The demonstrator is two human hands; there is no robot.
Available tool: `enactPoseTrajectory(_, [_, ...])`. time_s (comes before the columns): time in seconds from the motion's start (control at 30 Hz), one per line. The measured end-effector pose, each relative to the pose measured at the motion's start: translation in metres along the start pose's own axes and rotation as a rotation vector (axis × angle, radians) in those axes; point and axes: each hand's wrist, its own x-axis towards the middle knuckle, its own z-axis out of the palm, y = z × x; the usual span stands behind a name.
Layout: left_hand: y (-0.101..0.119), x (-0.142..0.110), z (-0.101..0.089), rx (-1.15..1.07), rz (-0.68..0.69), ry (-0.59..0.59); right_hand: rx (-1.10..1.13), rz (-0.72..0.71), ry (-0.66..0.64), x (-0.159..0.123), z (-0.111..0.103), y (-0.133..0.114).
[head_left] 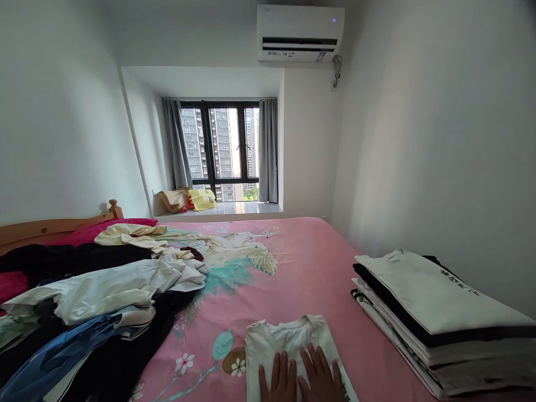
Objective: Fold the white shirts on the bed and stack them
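Observation:
A white T-shirt (285, 334), folded into a narrow rectangle with its neckline at the far end, lies on the bed near the bottom of the view. My left hand (280, 379) rests flat on it, fingers pointing away from me. Beside it, my right hand (320, 377) also lies flat on the shirt, its fingers slightly spread. Dark print shows on the shirt by the right hand's outer edge. Both wrists are cut off by the lower frame edge.
To the right stands a stack of folded shirts (422, 296), a white printed one on top. Loose clothes (113, 290) are heaped on the left. The pink floral bedsheet (301, 268) lies under everything. Bags (201, 199) sit on the windowsill, and an air conditioner (300, 33) hangs above.

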Motion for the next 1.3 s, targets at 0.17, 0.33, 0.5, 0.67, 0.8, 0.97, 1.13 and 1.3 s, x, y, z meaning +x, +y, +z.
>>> enactPoseTrajectory(0.17, [0.002,-0.003,-0.013,0.013,0.030,-0.077,0.024,-0.001,-0.062,-0.002,-0.015,-0.002])
enactPoseTrajectory(0.33, [0.007,-0.015,-0.029,0.017,0.091,-0.085,0.022,-0.003,-0.010,-0.010,-0.025,-0.009])
enactPoseTrajectory(0.5, [0.011,-0.028,-0.046,-0.063,0.148,-0.099,0.007,0.001,0.016,-0.015,-0.027,-0.009])
enactPoseTrajectory(0.67, [0.012,-0.034,-0.053,-0.098,0.162,-0.092,-0.003,0.001,0.043,-0.017,-0.028,-0.009])
enactPoseTrajectory(0.8, [0.011,-0.033,-0.051,-0.121,0.160,-0.079,0.008,0.007,0.054,-0.019,-0.031,-0.010])
enactPoseTrajectory(0.97, [0.011,-0.032,-0.049,-0.115,0.158,-0.066,0.018,0.005,0.076,-0.019,-0.031,-0.010])
enactPoseTrajectory(1.13, [0.012,-0.033,-0.050,-0.084,0.152,-0.079,0.025,0.000,0.075,-0.018,-0.029,-0.008])
enactPoseTrajectory(1.3, [0.011,-0.033,-0.052,-0.091,0.159,-0.098,0.037,-0.005,0.104,-0.019,-0.029,-0.008])
